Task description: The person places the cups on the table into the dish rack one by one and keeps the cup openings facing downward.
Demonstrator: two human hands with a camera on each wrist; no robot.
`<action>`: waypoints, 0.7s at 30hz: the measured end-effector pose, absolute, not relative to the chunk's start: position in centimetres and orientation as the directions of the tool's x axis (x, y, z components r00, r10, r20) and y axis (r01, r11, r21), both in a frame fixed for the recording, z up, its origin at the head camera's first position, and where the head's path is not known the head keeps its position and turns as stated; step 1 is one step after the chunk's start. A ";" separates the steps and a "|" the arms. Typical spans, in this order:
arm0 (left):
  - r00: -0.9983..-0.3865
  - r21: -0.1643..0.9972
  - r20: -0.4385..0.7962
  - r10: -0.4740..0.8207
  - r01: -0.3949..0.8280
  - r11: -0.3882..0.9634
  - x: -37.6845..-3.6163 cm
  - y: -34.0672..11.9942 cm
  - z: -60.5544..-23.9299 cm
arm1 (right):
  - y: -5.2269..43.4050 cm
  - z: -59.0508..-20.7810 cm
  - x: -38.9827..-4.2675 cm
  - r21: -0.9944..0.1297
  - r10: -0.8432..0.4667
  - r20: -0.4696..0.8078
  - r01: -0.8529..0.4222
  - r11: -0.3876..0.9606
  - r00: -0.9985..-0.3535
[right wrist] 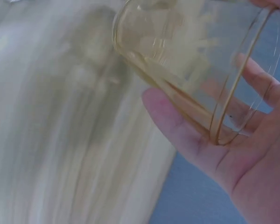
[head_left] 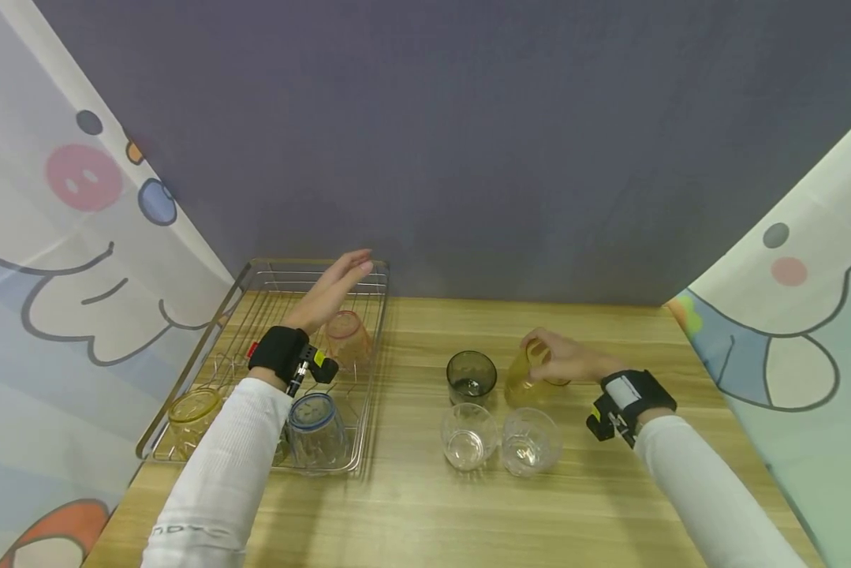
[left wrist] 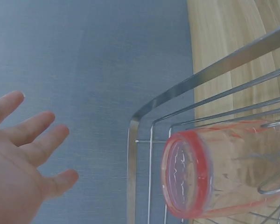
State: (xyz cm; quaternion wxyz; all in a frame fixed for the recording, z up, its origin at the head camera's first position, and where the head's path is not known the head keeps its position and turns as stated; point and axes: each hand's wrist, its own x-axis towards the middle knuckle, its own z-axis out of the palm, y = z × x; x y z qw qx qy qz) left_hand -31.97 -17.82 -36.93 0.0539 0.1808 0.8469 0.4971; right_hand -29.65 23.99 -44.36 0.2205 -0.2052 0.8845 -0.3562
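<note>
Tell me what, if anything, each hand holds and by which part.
The right hand grips the amber glass by its side wall, toward the rim end; the left hand holds nothing.

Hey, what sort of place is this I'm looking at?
Probably a small staged booth rather than a working kitchen: a plain grey backdrop behind, cartoon-printed sheets on both sides, and a wooden table with drinking glasses on it.

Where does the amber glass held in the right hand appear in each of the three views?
Head: right of centre, the amber glass is in the right hand, just right of the dark glass.
Left wrist: not in the picture.
Right wrist: upper right, running out at the top edge.
Shared landmark: the wooden tabletop, at upper right in the left wrist view, at left in the right wrist view.
</note>
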 end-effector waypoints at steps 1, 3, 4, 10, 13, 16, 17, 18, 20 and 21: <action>-0.928 0.860 0.091 0.361 0.256 0.442 -31.9 -17.8 -36.9 | 24.1 -44.0 -29.7 -0.734 -0.516 -0.254 -0.184 0.654 -0.818; -0.925 0.853 0.094 0.368 0.265 0.449 -32.0 -17.7 -36.8 | 24.3 -43.4 -29.9 -0.742 -0.499 -0.267 -0.155 0.653 -0.824; -0.924 0.845 0.096 0.370 0.272 0.460 -32.0 -17.6 -36.7 | 24.3 -43.0 -29.9 -0.746 -0.492 -0.271 -0.142 0.650 -0.828; -0.921 0.767 0.117 0.372 0.321 0.555 -32.0 -16.7 -35.7 | 24.6 -41.6 -30.3 -0.775 -0.468 -0.271 -0.098 0.624 -0.841; -0.914 0.717 0.130 0.383 0.354 0.601 -32.0 -16.2 -35.1 | 24.7 -41.0 -30.4 -0.789 -0.471 -0.267 -0.090 0.608 -0.841; -0.907 0.663 0.155 0.392 0.390 0.639 -31.8 -15.7 -34.5 | 24.8 -40.4 -30.4 -0.795 -0.478 -0.260 -0.095 0.599 -0.839; -0.904 0.648 0.166 0.394 0.401 0.647 -31.8 -15.5 -34.4 | 24.9 -40.3 -30.4 -0.797 -0.481 -0.253 -0.101 0.595 -0.839; -0.900 0.631 0.177 0.399 0.415 0.655 -31.7 -15.3 -34.2 | 24.9 -40.1 -30.4 -0.800 -0.484 -0.246 -0.107 0.591 -0.840; -0.890 0.600 0.203 0.409 0.443 0.666 -31.6 -14.8 -33.8 | 24.9 -39.9 -30.4 -0.807 -0.488 -0.231 -0.114 0.580 -0.842; -0.885 0.585 0.211 0.415 0.454 0.672 -31.6 -14.6 -33.6 | 24.8 -39.8 -30.4 -0.813 -0.489 -0.222 -0.117 0.571 -0.843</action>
